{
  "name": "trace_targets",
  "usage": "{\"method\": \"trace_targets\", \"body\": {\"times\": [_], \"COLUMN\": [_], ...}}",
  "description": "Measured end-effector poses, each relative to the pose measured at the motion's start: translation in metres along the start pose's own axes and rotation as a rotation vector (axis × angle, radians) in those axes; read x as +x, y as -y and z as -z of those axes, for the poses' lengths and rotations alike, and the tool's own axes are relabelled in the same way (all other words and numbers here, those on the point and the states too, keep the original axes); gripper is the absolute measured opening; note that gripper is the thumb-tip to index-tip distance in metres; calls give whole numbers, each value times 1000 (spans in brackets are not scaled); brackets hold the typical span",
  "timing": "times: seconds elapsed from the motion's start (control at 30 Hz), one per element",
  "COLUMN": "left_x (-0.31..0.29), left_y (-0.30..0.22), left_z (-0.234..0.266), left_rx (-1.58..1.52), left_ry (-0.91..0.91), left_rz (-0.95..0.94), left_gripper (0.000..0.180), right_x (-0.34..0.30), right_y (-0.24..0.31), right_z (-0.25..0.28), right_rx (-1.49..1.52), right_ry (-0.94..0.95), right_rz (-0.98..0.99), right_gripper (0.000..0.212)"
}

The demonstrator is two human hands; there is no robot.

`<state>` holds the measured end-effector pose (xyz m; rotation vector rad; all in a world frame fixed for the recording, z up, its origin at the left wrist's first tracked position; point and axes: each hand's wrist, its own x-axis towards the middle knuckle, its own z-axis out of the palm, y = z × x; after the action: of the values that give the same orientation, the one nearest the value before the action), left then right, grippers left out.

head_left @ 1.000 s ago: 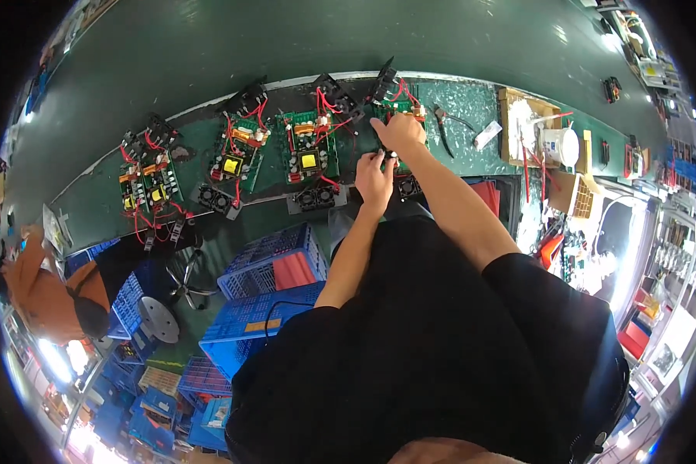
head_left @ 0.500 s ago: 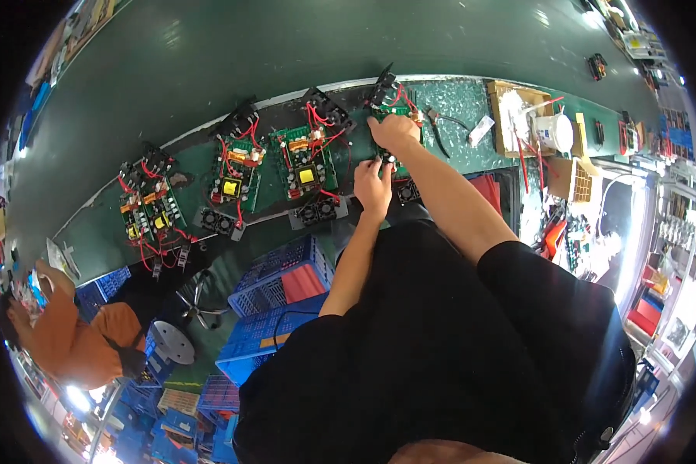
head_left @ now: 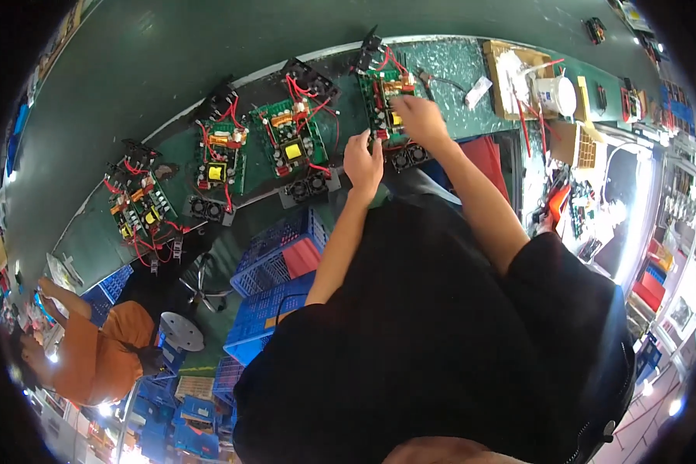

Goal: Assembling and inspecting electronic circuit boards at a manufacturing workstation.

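A green circuit board [head_left: 377, 102] with red wires lies on the bench in front of me, a black bracket at its far end and a pair of black fans [head_left: 410, 158] at its near end. My left hand [head_left: 362, 166] is at the board's near left corner, thumb and fingers a little apart, with nothing visible between them. Over the board's right side is my right hand [head_left: 424, 124], slightly blurred, its fingers curled together. Whatever they may hold is hidden. Beyond that hand lie pliers [head_left: 441, 80], partly covered by it.
Several similar boards [head_left: 292, 139] with fans stand in a row to the left. At right are a cardboard tray [head_left: 510, 97], a white tub [head_left: 555, 97] and a small white packet [head_left: 478, 91]. Blue crates [head_left: 274, 263] sit below the bench edge. A person in orange [head_left: 93, 356] is at far left.
My right hand has lifted off the board's far part and moved right and nearer. My left hand has shifted slightly left, its fingers loosened. The whole view has shifted a little.
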<state>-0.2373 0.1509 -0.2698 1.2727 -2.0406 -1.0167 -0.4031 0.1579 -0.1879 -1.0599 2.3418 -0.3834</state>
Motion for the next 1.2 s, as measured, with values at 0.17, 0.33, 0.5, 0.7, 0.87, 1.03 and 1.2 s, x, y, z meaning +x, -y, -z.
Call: {"method": "trace_targets", "body": {"times": [0.17,0.33,0.5,0.7,0.87,1.03,1.2], "left_x": [-20,-22,-14,-2,2,12,23], "left_y": [-16,-35,-51,-61,-58,-69,-35], "left_z": [5,-2,4,9,15,24,39], "left_rx": [-106,-5,65,121,108,71,-260], "left_ry": [193,71,302,420,413,694,871], "left_rz": [165,-109,-219,-95,-15,199,341], "left_gripper": [31,21,14,20,23,33,29], "right_x": [-88,-102,-87,-96,-101,-95,-85], "right_y": [-84,-103,-136,-115,-95,-110,-126], "right_z": [3,-29,-70,-91,-52,-28,-27], "right_rx": [118,395,895,1547,1613,1729,1968], "right_ry": [-231,-241,-152,53,168,417,611], "right_rz": [-197,-188,-263,-511,-582,-984,-1033], "right_gripper": [31,36,31,34,33,22,32]}}
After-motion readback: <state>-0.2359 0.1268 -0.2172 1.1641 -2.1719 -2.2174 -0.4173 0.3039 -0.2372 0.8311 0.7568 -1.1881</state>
